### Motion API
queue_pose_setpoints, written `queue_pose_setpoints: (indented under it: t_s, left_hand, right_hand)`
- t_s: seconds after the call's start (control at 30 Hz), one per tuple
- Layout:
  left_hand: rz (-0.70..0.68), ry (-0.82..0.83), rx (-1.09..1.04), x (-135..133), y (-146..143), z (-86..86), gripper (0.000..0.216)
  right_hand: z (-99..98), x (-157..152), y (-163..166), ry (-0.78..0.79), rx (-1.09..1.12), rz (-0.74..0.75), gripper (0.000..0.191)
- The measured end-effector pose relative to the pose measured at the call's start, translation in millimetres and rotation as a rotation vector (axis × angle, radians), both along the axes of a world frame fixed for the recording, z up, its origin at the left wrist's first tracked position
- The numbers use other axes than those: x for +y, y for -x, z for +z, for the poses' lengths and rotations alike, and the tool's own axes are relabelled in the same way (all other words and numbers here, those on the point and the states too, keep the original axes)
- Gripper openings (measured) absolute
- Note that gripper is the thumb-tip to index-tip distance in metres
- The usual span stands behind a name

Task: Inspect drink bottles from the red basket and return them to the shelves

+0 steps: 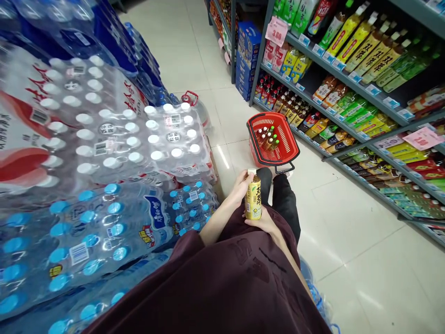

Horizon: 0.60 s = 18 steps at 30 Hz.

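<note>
Though near shelves [381,96], basket [287,148] beyond held bottle [254,199]

Your view is bright, with white glare streaking the glossy, pale tiled floor [365,260]; wide-angle stretch and blur smear the red-and-white plastic-wrapped bottle packs [38,116] toward your far left edge.

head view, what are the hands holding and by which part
A yellow-labelled bottle: the left hand holds it near the white cap, the right hand by its lower end.
</note>
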<state>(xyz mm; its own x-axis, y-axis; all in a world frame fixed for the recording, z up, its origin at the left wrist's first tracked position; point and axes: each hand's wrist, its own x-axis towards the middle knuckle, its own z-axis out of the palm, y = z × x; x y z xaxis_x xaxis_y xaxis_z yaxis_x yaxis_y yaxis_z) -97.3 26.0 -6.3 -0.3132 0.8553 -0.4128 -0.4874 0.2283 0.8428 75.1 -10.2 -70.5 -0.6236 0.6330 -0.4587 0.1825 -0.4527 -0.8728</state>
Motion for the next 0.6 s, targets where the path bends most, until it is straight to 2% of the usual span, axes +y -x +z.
queue_pose_setpoints:
  t_s: [0.1,0.2,0.27,0.43,0.5,0.6]
  left_hand:
    - [0.022,-0.009,-0.117,1.6,6.6,6.7,0.038]
    - [0.060,0.067,-0.317,2.6,10.9,16.9,0.041]
    - [0.057,0.127,-0.395,2.4,10.4,23.0,0.040]
    - [-0.024,0.106,-0.325,0.3,-0.6,27.1,0.038]
    - [-0.029,0.101,-0.309,-0.1,-3.8,25.0,0.038]
    - [-0.028,0.122,-0.315,0.2,-4.2,21.7,0.037]
  right_hand:
    - [11.7,-9.0,-6.3,-0.010,0.037,-0.003,0.080]
    - [25.5,-19.3,-14.2,0.071,0.173,0.030,0.100]
    - [34.5,-23.1,-16.1,0.072,0.223,0.086,0.097]
    - [48.7,-18.7,-10.1,-0.024,0.174,0.224,0.061]
    - [50.3,-15.7,-7.6,-0.042,0.155,0.227,0.058]
    - [51.3,-16.3,-4.3,-0.053,0.123,0.202,0.063]
